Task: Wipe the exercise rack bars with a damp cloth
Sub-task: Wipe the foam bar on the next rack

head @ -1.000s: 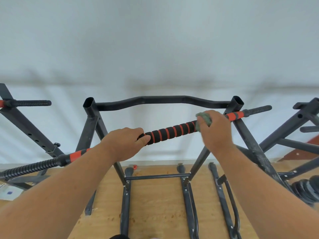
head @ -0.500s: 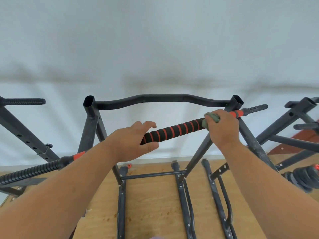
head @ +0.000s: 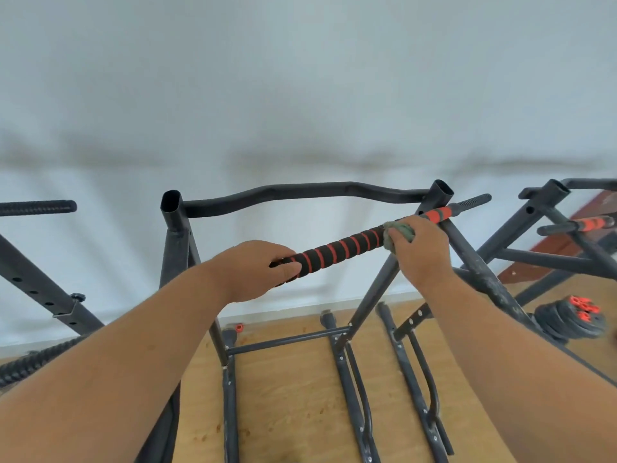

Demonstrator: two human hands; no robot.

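A black bar with orange stripes (head: 340, 250) lies slanted across a dark metal exercise rack (head: 173, 242). My left hand (head: 257, 269) grips the bar's lower left part, fingers curled round it. My right hand (head: 417, 248) holds a grey-green cloth (head: 397, 233) wrapped on the bar near its upper right end, just below the orange collar (head: 437, 215). The bar's left end runs hidden under my left forearm.
The rack's curved top bar (head: 300, 192) spans between two open uprights against a white wall. More rack frames stand at the left (head: 40, 289) and right (head: 541, 228). Black weight plates with orange caps (head: 571, 320) lie on the wooden floor at right.
My left hand had opened off the bar half a second ago and now grips it again. My right hand with the cloth slid a little up the bar, then slightly back.
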